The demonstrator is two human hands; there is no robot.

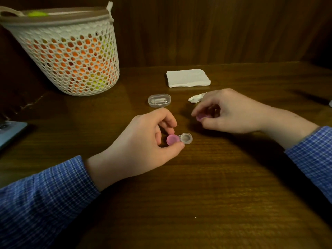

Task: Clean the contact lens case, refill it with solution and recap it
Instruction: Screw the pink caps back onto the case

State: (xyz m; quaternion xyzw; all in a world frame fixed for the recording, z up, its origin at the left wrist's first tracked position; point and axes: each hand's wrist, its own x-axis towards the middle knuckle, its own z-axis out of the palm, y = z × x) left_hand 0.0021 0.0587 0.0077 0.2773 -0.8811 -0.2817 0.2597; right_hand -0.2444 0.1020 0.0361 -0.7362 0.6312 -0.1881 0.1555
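The contact lens case (179, 138) lies on the wooden table at the middle. Its left well wears a pink cap (172, 139); its right well (186, 138) is uncapped and clear. My left hand (143, 141) pinches the capped end between thumb and fingers. My right hand (228, 112) hovers to the right and a little farther back, pinching a loose pink cap (200, 117) in its fingertips.
A clear oval plastic box (159, 100) sits behind the hands. A crumpled tissue (195, 98) lies by my right hand, with a stack of napkins (187, 78) farther back. A white mesh basket (71, 51) stands at the back left. A dark device (10, 132) lies at the left edge.
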